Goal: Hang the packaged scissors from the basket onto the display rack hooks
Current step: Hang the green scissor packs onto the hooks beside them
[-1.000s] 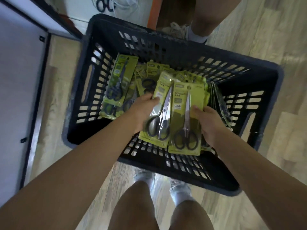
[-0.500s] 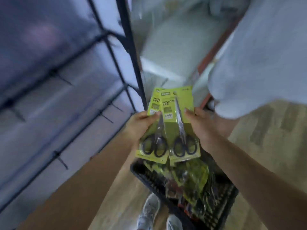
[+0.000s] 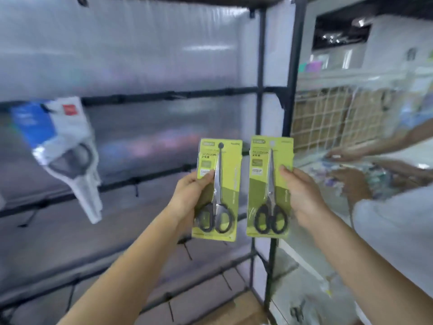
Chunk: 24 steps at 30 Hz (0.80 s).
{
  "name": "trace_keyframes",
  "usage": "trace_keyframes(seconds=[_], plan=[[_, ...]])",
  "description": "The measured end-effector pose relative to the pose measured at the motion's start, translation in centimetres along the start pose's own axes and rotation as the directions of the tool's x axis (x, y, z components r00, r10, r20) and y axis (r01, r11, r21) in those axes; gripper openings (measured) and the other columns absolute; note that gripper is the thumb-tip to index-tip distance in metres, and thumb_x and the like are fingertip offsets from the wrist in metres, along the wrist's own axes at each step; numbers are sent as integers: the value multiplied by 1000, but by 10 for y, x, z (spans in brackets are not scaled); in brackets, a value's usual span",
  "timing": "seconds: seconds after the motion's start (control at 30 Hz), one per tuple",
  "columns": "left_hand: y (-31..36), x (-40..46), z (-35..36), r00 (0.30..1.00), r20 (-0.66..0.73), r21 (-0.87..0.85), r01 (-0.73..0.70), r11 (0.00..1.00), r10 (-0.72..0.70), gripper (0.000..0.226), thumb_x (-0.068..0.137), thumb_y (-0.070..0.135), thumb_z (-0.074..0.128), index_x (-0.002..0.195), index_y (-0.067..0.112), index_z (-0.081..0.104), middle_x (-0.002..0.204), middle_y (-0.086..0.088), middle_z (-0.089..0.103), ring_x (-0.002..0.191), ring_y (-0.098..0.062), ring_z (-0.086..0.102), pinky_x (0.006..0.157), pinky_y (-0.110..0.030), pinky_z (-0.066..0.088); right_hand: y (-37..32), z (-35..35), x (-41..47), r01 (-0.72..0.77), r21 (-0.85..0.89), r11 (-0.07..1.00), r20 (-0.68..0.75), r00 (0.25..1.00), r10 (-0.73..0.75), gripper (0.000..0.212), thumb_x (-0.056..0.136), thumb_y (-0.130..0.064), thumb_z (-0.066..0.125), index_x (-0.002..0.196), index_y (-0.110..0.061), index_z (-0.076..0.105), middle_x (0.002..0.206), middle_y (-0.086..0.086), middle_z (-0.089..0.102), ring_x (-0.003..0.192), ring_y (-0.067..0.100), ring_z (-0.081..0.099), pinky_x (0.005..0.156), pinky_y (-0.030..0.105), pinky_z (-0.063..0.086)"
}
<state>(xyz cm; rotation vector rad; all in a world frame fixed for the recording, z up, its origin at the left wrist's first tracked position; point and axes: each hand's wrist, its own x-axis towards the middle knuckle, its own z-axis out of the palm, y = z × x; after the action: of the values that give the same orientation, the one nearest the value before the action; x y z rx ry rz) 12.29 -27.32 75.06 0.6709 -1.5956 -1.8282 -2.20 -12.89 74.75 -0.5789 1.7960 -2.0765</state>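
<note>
Barely begun: two green packs [image 3: 216,191] [image 3: 270,188] pinched in left hand [image 3: 189,195] and right hand [image 3: 302,195] before rack [image 3: 260,90], neither hooked yet.

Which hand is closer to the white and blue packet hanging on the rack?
Left. The left hand is just right of the white and blue packet; the right hand is farther right.

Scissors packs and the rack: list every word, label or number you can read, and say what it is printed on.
"GRIP": white box on the right scissors pack, held by the right hand.
"SCISSORS": heading on the left scissors pack, held by the left hand, blurred and only partly legible.
Brand tags atop both packs: too blurred.
Red label on the white and blue pack hanging on the rack: unreadable.
</note>
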Motion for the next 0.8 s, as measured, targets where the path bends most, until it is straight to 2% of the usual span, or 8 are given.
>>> trace_keyframes(seconds=[0.1,0.2,0.3,0.43,0.6,0.7,0.77,0.8], plan=[[13,-9,-26,993,-115,-48,4,999,-10,15,88,26,64,80,16,70,88,-13,72,80,-31,61,72,-42,50,-6,30,-5,-25,-35,999,73,997,27,21,93,-35,55,92,-17,65,107,6,67,107,29,60,99,45,45],[16,-19,-49,983,-183,-65,21,998,-32,24,83,32,69,94,10,70,102,-20,70,91,-40,63,86,-53,51,-2,57,-16,-43,-33,999,173,984,48,25,94,-39,52,108,-20,60,125,-2,58,116,19,53,106,37,35],[10,-26,-65,972,-231,-62,15,998,-29,25,85,28,67,94,6,69,100,-21,70,84,-35,63,77,-46,54,3,79,-28,-85,-79,993,221,970,101,43,96,-40,49,133,-18,47,137,-1,47,128,20,41,101,35,31],[17,-31,-85,956,-294,-70,-12,998,-9,28,84,29,70,94,4,69,96,-19,71,84,-32,63,84,-49,52,-2,105,-31,-44,-82,996,270,961,65,30,96,-38,50,118,-18,54,127,-1,52,111,14,44,91,31,30],[50,-29,-105,921,-376,-33,-121,992,100,17,83,29,71,74,15,65,75,-7,67,67,-23,58,69,-36,50,-29,137,-25,37,-78,996,307,951,-11,26,96,-36,49,113,-17,57,117,-3,59,103,13,52,88,29,34],[75,-28,-114,898,-412,-21,-179,984,155,14,82,29,71,79,16,66,83,-9,69,75,-25,61,74,-39,53,-42,153,-22,92,-72,993,341,938,-62,21,96,-36,49,100,-18,60,115,0,62,90,4,53,75,29,37],[88,-27,-118,885,-427,-5,-211,978,188,17,82,31,71,82,15,66,91,-12,69,82,-28,62,79,-42,54,-48,160,-21,111,-76,991,334,939,-79,32,96,-36,49,108,-9,60,122,10,59,100,8,53,74,28,39],[93,-26,-119,878,-433,5,-226,974,206,17,82,32,70,83,15,66,93,-11,69,83,-27,62,77,-41,54,-50,162,-20,111,-79,991,331,940,-79,36,96,-36,49,113,-5,58,125,14,55,107,11,50,80,30,40]])
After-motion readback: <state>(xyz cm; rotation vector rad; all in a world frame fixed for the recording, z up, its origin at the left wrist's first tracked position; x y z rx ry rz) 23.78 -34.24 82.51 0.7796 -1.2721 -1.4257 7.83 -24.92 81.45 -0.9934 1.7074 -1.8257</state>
